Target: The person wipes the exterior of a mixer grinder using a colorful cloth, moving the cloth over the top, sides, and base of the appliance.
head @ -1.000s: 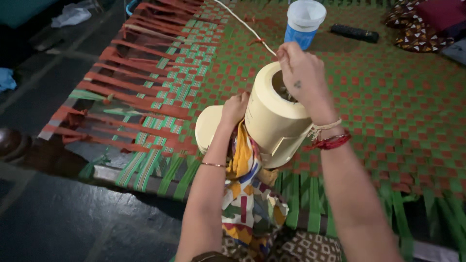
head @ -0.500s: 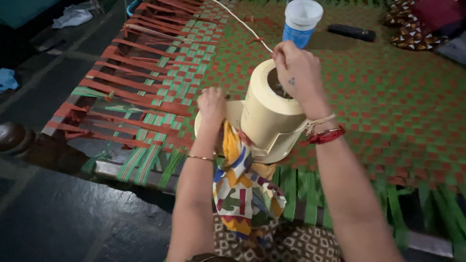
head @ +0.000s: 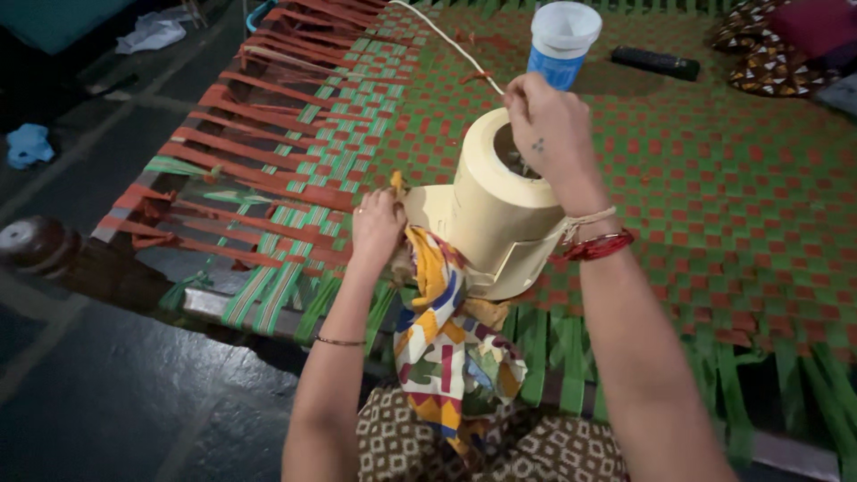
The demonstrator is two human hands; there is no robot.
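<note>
Cream plastic appliance body [head: 495, 210] is tilting near the woven bed's [head: 714, 196] near edge, at six o'clock. Left hand [head: 377, 228], fingers closed, is pressing a patterned cloth [head: 446, 348] against its base, seemingly to steady it. Right hand [head: 546, 134], fingers pinched shut, is gripping the top rim. Open weave is spreading toward three o'clock; a blue cup [head: 561, 40] is standing at twelve.

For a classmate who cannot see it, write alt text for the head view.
A person's left hand presses a multicoloured cloth against a cream cylindrical appliance, which the right hand grips at its top rim. It rests on a red-and-green woven cot near a blue cup.
</note>
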